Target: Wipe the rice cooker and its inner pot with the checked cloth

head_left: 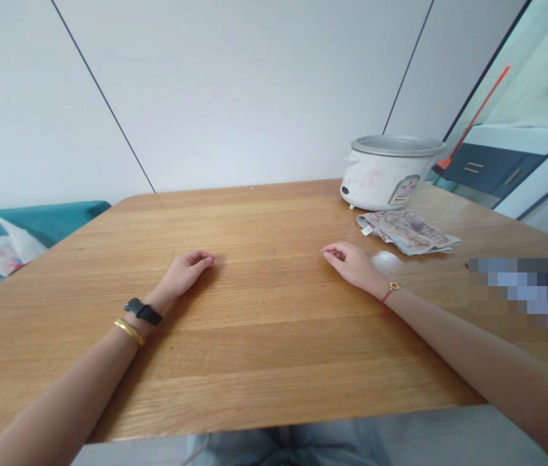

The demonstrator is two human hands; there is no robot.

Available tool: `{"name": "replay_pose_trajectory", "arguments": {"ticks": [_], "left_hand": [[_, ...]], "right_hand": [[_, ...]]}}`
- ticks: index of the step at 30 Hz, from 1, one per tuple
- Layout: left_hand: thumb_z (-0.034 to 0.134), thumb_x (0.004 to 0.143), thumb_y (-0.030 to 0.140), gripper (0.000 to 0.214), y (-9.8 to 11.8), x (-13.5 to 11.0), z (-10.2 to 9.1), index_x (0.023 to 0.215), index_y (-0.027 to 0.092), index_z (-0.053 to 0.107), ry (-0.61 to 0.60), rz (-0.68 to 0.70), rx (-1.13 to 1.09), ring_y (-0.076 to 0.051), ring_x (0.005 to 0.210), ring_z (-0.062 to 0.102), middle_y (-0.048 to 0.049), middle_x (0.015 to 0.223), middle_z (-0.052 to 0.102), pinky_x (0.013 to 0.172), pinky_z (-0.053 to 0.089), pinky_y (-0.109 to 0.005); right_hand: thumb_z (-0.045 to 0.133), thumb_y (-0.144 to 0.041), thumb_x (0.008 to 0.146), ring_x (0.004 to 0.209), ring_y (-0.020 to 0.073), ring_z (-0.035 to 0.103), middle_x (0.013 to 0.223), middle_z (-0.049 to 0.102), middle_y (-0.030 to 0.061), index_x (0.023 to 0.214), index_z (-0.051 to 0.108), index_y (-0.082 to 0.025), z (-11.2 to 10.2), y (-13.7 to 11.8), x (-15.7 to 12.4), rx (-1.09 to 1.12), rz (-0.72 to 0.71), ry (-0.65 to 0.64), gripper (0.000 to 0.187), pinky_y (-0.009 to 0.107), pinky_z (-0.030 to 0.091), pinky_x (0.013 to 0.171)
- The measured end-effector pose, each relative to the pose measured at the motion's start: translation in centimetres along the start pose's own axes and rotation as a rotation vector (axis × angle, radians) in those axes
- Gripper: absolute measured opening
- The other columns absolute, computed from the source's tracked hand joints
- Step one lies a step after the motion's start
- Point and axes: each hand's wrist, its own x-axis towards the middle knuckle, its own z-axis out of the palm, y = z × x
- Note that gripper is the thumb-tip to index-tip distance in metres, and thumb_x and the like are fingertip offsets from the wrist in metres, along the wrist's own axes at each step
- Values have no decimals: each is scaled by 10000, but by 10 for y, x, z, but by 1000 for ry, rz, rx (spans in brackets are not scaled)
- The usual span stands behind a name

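My left hand rests on the wooden table with its fingers curled loosely in, thumb against them. No object shows in it. Opposite, my right hand lies on the tabletop in much the same way, fingers bent together and nothing visible in them. Bare wood separates the two hands. Closest to the right hand is a folded checked cloth, just beyond it and to the right, not touched. Behind the cloth stands a white rice cooker without a lid; its inside is hidden from this angle.
A blurred-out patch covers something at the table's right side. Past the left edge, a white plastic bag lies on a teal seat. A pale wall closes off the back. Through the opening at right, an orange-handled broom leans.
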Motion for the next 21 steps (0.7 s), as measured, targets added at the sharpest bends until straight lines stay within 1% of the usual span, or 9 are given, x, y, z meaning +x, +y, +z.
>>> {"name": "replay_pose_trajectory", "arguments": {"ticks": [4, 7, 10, 14, 18, 21], "left_hand": [[671, 675, 513, 321, 4, 13, 0, 756, 207, 721, -35, -52, 57, -233, 707, 622, -37, 700, 701, 679, 436, -319], [666, 671, 542, 362, 6, 22, 2, 783, 205, 733, -57, -77, 55, -217, 632, 593, -36, 688, 693, 615, 414, -311], [659, 676, 561, 381, 7, 22, 4, 787, 203, 730, -60, -74, 48, -204, 622, 570, -38, 715, 690, 606, 401, -306], [655, 686, 580, 396, 3, 16, 3, 793, 204, 719, -57, -61, 25, -198, 617, 545, -15, 639, 635, 593, 375, -296], [648, 715, 576, 399, -6, 13, 3, 823, 197, 713, -21, 2, -65, -197, 661, 565, -11, 669, 646, 665, 406, -303], [645, 713, 578, 397, -10, 13, 6, 805, 196, 699, 9, 15, -94, -200, 685, 579, -14, 682, 652, 709, 427, -311]], "right_hand": [[545, -282, 877, 809, 202, 660, 914, 724, 73, 940, 698, -190, 2, 2, 2, 9, 7, -10, 189, 341, 528, 750], [544, -283, 877, 799, 198, 652, 904, 718, 74, 948, 692, -184, 2, 4, 2, 10, 13, -12, 191, 341, 525, 748], [551, -290, 878, 810, 195, 652, 915, 717, 73, 971, 687, -180, 2, 5, 2, 26, 38, -11, 199, 341, 523, 758], [555, -292, 878, 795, 190, 648, 892, 712, 65, 983, 686, -181, 2, 6, 2, 34, 46, -16, 201, 336, 521, 750], [559, -300, 875, 795, 192, 642, 902, 708, 67, 979, 683, -184, 2, 6, 0, 36, 24, -13, 198, 345, 522, 751], [561, -299, 872, 788, 192, 642, 900, 708, 67, 974, 686, -193, 1, 5, -1, 41, 12, -5, 192, 348, 529, 747]]}}
